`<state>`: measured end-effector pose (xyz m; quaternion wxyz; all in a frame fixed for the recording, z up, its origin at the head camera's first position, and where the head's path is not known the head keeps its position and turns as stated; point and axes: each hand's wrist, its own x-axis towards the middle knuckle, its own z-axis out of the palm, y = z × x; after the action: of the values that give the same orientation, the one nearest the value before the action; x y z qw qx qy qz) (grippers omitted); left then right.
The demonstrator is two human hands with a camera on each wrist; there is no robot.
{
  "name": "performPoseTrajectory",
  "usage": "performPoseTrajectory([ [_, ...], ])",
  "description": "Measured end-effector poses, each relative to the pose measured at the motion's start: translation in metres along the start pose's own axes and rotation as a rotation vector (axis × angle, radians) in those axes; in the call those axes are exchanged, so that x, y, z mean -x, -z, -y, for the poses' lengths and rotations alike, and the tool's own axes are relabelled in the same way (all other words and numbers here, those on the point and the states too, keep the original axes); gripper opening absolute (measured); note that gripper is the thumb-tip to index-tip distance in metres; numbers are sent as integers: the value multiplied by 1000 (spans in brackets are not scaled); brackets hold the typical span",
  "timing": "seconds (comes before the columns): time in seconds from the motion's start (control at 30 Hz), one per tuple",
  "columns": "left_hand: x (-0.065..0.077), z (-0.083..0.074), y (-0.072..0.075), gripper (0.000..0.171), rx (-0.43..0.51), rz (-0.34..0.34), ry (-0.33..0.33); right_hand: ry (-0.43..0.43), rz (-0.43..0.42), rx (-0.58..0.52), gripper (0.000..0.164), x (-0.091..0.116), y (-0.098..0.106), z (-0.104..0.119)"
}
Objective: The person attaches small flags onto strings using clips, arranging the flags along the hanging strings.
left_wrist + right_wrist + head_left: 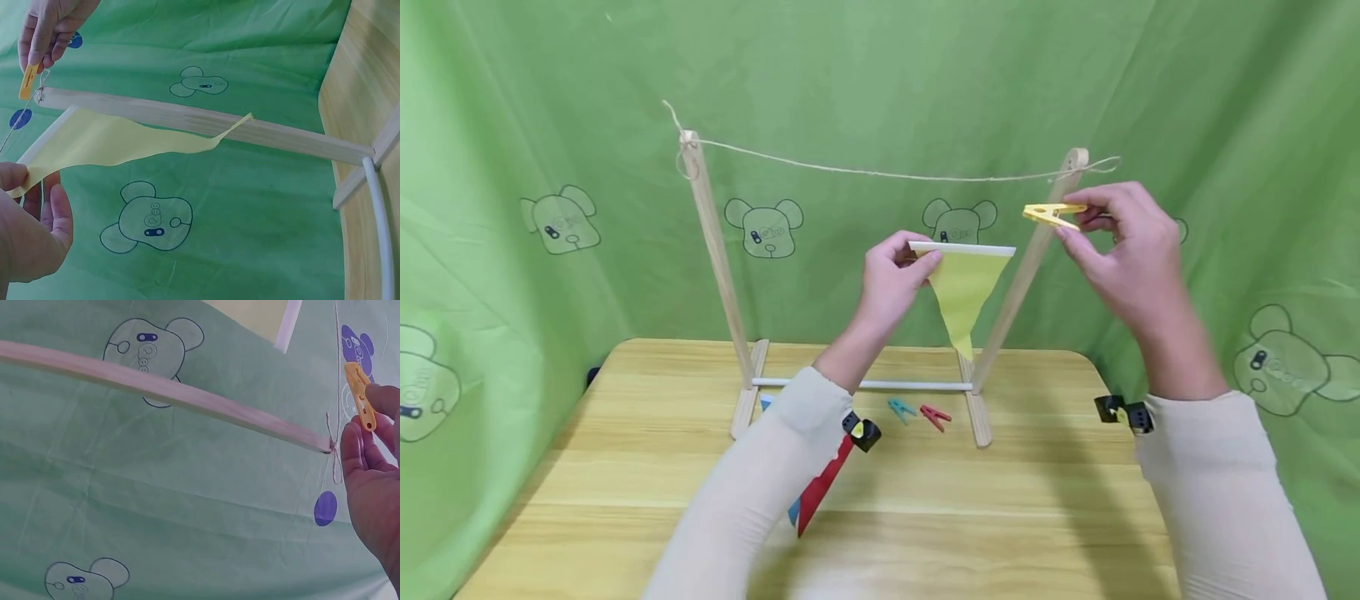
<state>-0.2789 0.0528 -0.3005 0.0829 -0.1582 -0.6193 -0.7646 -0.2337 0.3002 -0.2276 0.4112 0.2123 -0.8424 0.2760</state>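
Observation:
Between thumb and fingers, my left hand (895, 279) pinches the upper left corner of a yellow triangular pennant (966, 287) with a white top strip. The pennant hangs point down, below the string (865, 172) and apart from it. My right hand (1131, 242) holds a yellow clothespin (1051, 214) by its handle ends, near the top of the right wooden post (1026, 267). In the right wrist view the clothespin (360, 397) is beside the knotted string end. A teal clothespin (901, 410) and a red clothespin (936, 417) lie on the table.
Red (823, 483) and blue (793, 511) pennants lie on the wooden table (970, 517), partly hidden by my left forearm. The left post (718, 250) holds the string's other end. A white rod (910, 385) joins the stand's feet. Green cloth surrounds the table.

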Motion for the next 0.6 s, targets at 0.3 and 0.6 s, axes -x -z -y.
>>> performPoseTrajectory([
  [0.3, -11, -10, -10, 16, 56, -36, 62, -63, 33, -81, 35, -13, 13, 3],
  [0.6, -20, -11, -18, 17, 102, -61, 52, -57, 47, -3, 35, -26, 22, 9],
])
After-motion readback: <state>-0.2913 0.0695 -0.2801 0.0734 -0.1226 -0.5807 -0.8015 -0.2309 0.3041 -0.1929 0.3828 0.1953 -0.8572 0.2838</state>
